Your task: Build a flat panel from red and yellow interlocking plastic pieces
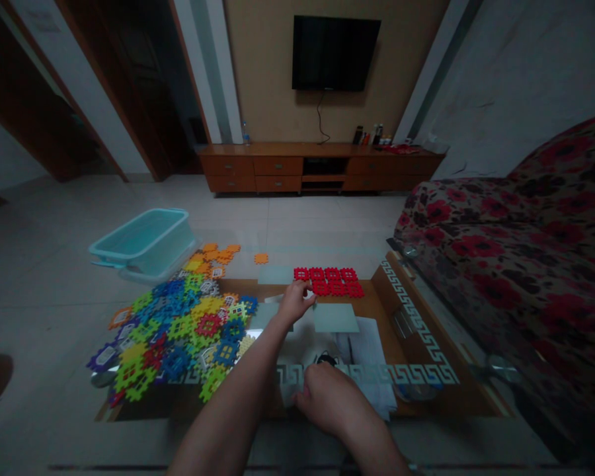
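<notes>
On the glass table, red notched plastic building tiles (332, 274) with window-like openings stand in two neat rows. My left hand (295, 303) reaches to the near row's left end, its thumb and fingertips curled together. Whatever it pinches, if anything, is hidden behind the fingers. Closer to me, my right hand (324, 393) is curled over the table's near edge, and no piece shows in it. A big heap of mixed-colour building tiles (178, 324) covers the table's left end, left of my left forearm.
Behind the heap is a light-blue plastic basket (143, 238). One orange tile (261, 258) lies apart at the far edge. Papers (371, 357) show through the glass on the lower shelf. A floral sofa (515, 264) borders the right; a TV cabinet (277, 165) stands beyond.
</notes>
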A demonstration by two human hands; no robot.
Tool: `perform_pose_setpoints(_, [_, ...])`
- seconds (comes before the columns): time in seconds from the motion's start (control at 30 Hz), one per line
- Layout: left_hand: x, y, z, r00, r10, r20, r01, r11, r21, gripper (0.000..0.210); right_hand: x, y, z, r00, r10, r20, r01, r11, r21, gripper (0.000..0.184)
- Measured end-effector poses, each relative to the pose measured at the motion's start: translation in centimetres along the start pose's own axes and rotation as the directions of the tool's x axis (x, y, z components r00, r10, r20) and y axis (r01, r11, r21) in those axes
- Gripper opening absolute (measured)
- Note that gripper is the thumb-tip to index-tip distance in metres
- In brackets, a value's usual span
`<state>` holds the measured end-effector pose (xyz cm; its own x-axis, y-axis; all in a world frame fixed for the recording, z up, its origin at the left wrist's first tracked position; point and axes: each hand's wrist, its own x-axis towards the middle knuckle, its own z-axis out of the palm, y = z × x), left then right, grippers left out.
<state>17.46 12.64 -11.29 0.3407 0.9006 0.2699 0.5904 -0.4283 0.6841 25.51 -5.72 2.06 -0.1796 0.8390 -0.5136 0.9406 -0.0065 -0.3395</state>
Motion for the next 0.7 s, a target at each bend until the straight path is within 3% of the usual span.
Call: perform_pose_setpoints(0.7, [-0.04, 0.17, -0.24, 1.000, -0.025, 0.011, 0.025, 1.000, -0.004, 0.009, -0.08, 0.04, 0.14, 1.000, -0.001, 0.018, 0.001, 0.999, 0.037, 0.027])
